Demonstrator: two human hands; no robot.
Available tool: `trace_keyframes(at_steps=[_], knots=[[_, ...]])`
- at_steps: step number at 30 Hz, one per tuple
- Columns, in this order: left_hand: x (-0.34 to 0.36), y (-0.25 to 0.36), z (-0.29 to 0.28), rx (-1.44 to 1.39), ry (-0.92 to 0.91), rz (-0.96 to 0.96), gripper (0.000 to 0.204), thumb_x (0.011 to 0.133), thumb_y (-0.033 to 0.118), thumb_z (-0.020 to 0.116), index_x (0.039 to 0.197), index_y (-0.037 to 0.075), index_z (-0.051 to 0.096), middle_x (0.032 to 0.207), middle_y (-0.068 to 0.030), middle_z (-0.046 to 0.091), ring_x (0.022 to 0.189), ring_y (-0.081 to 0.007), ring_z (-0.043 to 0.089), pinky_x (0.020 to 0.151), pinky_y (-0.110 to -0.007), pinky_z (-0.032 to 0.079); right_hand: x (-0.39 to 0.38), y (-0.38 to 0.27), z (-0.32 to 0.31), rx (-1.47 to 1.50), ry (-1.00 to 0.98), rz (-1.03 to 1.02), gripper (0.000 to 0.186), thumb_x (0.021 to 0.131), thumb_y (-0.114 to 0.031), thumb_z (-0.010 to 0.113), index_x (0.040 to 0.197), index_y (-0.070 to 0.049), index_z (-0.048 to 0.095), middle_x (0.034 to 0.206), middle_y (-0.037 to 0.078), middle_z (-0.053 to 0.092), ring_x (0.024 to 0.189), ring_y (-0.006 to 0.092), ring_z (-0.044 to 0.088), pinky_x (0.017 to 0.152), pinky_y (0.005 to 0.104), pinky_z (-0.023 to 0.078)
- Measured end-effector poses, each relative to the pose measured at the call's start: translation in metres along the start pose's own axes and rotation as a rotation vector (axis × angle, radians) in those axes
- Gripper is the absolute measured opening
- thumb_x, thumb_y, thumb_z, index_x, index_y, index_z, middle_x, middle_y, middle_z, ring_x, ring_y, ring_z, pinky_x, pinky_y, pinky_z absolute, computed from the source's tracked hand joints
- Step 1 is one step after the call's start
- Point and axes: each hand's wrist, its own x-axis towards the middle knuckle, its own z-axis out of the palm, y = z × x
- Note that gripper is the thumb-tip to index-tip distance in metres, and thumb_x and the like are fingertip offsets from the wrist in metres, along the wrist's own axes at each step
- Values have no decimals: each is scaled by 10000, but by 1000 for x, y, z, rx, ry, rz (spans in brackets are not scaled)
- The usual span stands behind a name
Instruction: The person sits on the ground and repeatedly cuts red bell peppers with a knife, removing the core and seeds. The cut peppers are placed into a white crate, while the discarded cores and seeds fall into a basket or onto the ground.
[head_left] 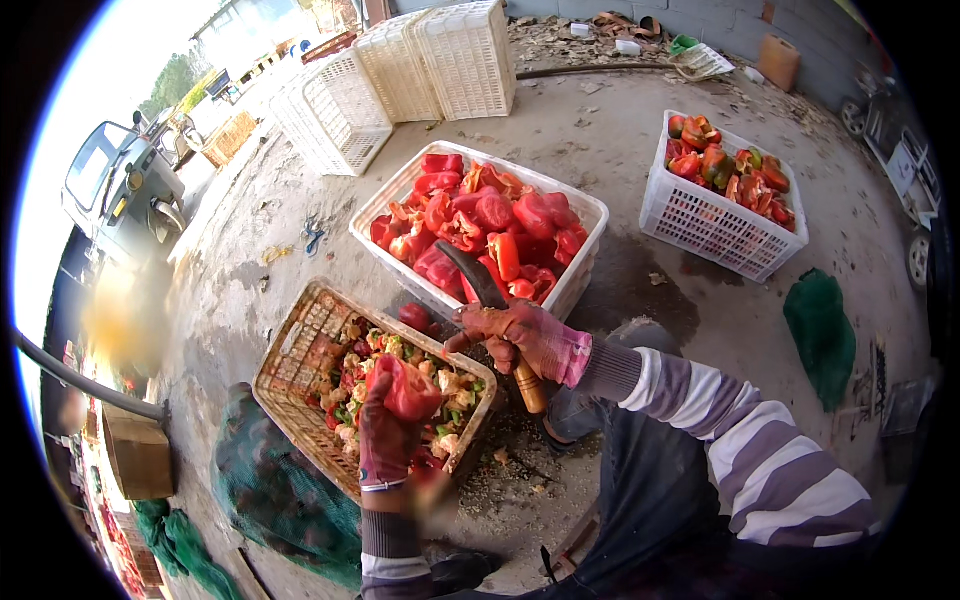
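Note:
My left hand (388, 440), in a stained reddish glove, grips a red bell pepper (410, 388) above the worn crate (290, 345) of pepper cores and scraps. In my gloved right hand (518, 338) is a curved knife (530, 390) with a wooden handle. Its dark blade points up and left, over the near edge of the white crate (590, 215) heaped with opened red peppers (490, 210). The fingers of that hand reach toward the left, and part of the handle is hidden under them. A dark red pepper (413, 317) sits between the two crates.
At the right stands another white crate (700, 230) of red and green peppers, with a green mesh bag (820, 335) nearby. A filled green net sack (280, 490) lies at my left. White crates (435, 65) stand at the back; a three-wheeled vehicle (120, 190) is parked far left.

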Motion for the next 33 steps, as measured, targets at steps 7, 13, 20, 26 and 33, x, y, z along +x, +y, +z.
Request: trace_keyframes(at_steps=[7, 13, 20, 26, 33], knots=[[131, 41, 76, -56, 45, 261, 681, 871, 267, 618, 1392, 8, 263, 1447, -271, 187, 1332, -405, 273, 1079, -482, 320, 6, -10, -11, -6, 115, 22, 354, 932, -346, 538, 944, 3, 598, 881, 92, 659, 484, 37, 422, 472, 189, 385], [57, -28, 11, 320, -158, -19, 539, 862, 137, 619, 1327, 0, 383, 1240, -120, 508, 1081, -220, 554, 893, -339, 469, 6, 10, -8, -178, 37, -16, 355, 903, -322, 589, 1084, -17, 584, 834, 75, 657, 465, 48, 461, 471, 189, 399], [-70, -53, 21, 586, -379, -168, 449, 879, 223, 628, 1225, -40, 517, 1153, -97, 595, 1057, -171, 564, 947, -303, 426, 12, 27, 42, -143, 14, -39, 394, 898, -250, 599, 1194, -20, 482, 870, 78, 661, 472, 46, 457, 422, 188, 389], [-116, -44, 21, 734, -133, 97, 330, 895, 218, 643, 1088, -45, 591, 917, -15, 630, 791, -79, 537, 706, -237, 435, 5, 42, 86, -144, -72, -121, 392, 880, -280, 612, 1157, -13, 534, 848, 55, 654, 530, 50, 461, 460, 202, 399], [-200, 18, -29, 1209, 116, 350, 237, 885, 193, 646, 1004, -11, 629, 806, -40, 651, 741, -91, 583, 687, -244, 477, -11, 75, 136, -26, -233, 299, 384, 911, -224, 543, 1217, 8, 523, 905, 44, 626, 550, 9, 415, 477, 152, 350]])
